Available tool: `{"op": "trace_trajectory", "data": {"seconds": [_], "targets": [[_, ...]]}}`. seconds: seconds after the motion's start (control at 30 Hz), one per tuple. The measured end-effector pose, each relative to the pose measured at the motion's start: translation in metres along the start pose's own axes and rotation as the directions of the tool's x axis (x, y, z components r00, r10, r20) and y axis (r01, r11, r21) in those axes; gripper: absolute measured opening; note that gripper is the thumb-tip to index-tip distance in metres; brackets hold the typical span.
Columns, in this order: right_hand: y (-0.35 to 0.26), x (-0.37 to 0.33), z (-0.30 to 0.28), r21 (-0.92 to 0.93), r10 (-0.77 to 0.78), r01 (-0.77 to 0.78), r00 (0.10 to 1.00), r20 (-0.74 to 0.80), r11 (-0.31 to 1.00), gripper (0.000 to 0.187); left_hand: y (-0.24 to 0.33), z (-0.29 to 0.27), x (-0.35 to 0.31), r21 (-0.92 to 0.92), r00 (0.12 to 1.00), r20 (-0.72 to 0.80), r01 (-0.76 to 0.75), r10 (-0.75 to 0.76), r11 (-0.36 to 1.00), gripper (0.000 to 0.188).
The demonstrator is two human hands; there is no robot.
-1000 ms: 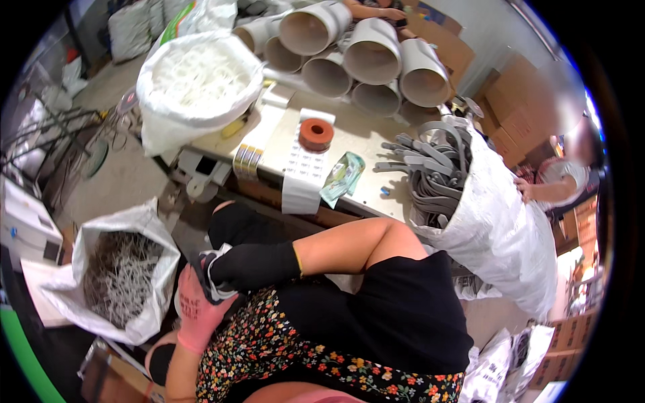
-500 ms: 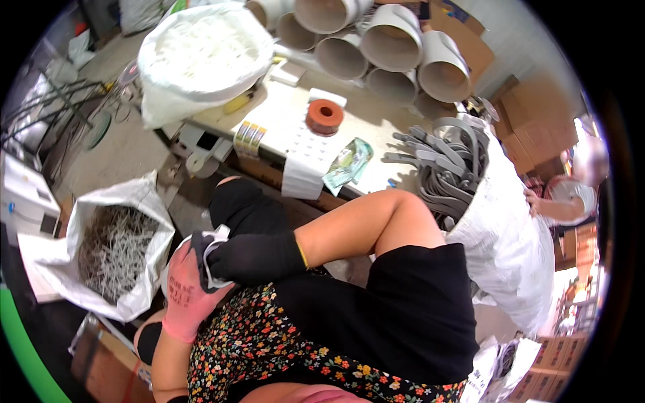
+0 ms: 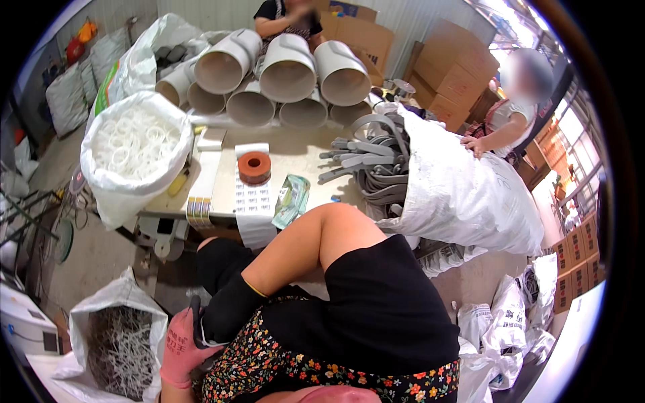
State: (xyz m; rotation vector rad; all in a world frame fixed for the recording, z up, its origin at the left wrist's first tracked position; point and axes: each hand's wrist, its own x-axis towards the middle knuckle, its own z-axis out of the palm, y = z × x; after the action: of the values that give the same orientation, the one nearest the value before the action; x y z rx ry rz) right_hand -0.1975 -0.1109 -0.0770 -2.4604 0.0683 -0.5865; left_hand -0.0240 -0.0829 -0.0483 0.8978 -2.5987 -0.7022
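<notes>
Low at the left of my lap, my left hand wears a pink glove with dark grey at the fingers, and its fingers are closed. My right hand, in a black glove, presses against it from the right, its fingers curled inward. Between them shows the thin edge of a white curved piece; the gloves hide most of it, so its kind cannot be made out. An open white sack of thin, pale plastic scraps stands just left of my left hand.
A worktable ahead bears large grey-white cylinders, an orange tape roll, label sheets and a green packet. Left is a sack of white rings; right, a sack of grey straps. A co-worker's hand touches that sack.
The view has swung up and right, bringing in another person behind the cylinders. My hands stay together; the white piece between them shows less than before.
</notes>
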Motion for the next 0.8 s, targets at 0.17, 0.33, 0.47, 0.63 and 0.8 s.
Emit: {"op": "trace_trajectory", "data": {"seconds": [0.17,0.33,0.47,0.63,0.8], "targets": [[-0.009,-0.018,-0.015,0.17,0.218,-0.214,0.976,-0.008,0.962,0.017,-0.004,-0.013,-0.006,-0.293,0.981,-0.035,0.174,-0.192,0.94,0.09],[-0.008,-0.017,0.005,0.339,0.174,-0.065,0.937,-0.302,0.939,0.018,-0.02,0.0,-0.023,-0.388,0.947,-0.172,0.187,-0.27,0.903,0.086],[-0.003,-0.014,0.009,0.176,0.291,-0.269,0.951,-0.109,0.947,0.016,-0.007,0.011,-0.021,-0.235,0.947,-0.192,0.212,-0.259,0.949,0.081],[0.008,-0.012,0.017,-0.114,0.207,-0.203,0.978,0.027,0.972,0.018,-0.013,0.02,-0.024,-0.117,0.935,-0.267,0.211,-0.235,0.97,0.081],[0.014,0.005,0.025,-0.309,-0.234,0.262,0.964,0.127,0.914,0.019,-0.003,0.008,-0.028,-0.033,0.98,-0.147,0.134,-0.138,0.99,0.08]]}}
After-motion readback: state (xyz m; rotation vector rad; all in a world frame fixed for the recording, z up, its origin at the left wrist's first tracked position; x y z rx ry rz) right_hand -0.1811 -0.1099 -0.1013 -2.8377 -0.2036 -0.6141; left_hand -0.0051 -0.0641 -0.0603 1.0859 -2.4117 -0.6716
